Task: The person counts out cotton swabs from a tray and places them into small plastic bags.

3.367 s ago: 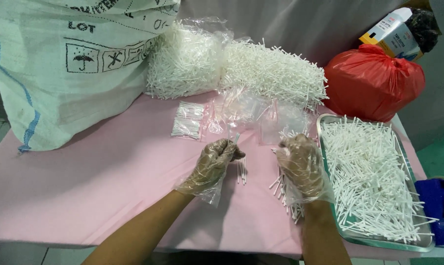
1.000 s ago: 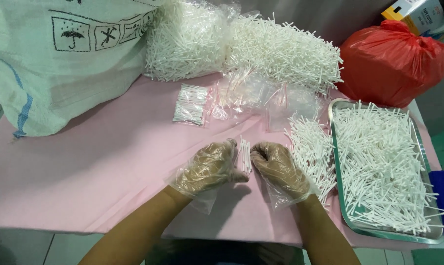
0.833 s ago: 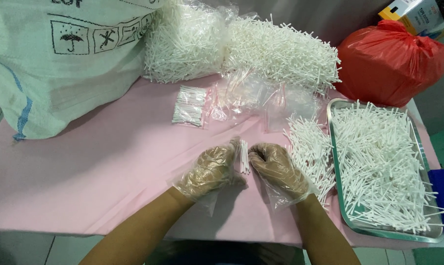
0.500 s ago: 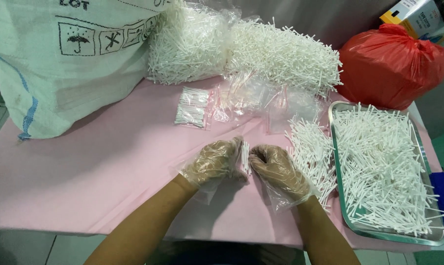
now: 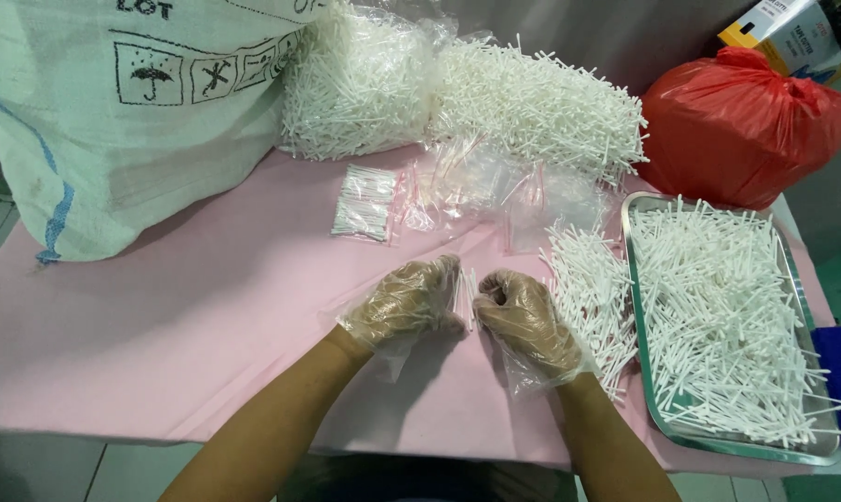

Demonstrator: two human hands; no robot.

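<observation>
I see the bench (image 5: pixel 160 325), covered in a pink sheet, filling most of the view as it did before. At its far left slumps a big white woven sack (image 5: pixel 113 112) with blue stitching. Along the far edge lie two bulging clear plastic bags of white sticks (image 5: pixel 457 93), and to their right a knotted red plastic bag (image 5: pixel 741 125). On the right side sits a rectangular steel tray (image 5: pixel 639 307) heaped with more white sticks, and a loose pile of white sticks (image 5: pixel 592 297) lies on the sheet just beside the tray's left rim. Further back, near the middle, are a few empty small clear pouches (image 5: pixel 495 186) and one small filled pouch of sticks (image 5: pixel 364 202).

Both hands wear thin clear plastic gloves. My left hand (image 5: pixel 406 302) is curled, its grip narrow around a small upright bundle of white sticks (image 5: pixel 467 296), which stands between the two hands just above the sheet. My right hand (image 5: pixel 523 316) is closed into a loose fist, touching the bundle from the other side; I cannot tell how much of it that hand actually grasps.

Against the picture from a few seconds ago, the hands have drawn together at mid-bench, and the loose sticks under the right hand are now gathered into this one bundle. Over the last second little has changed.
</observation>
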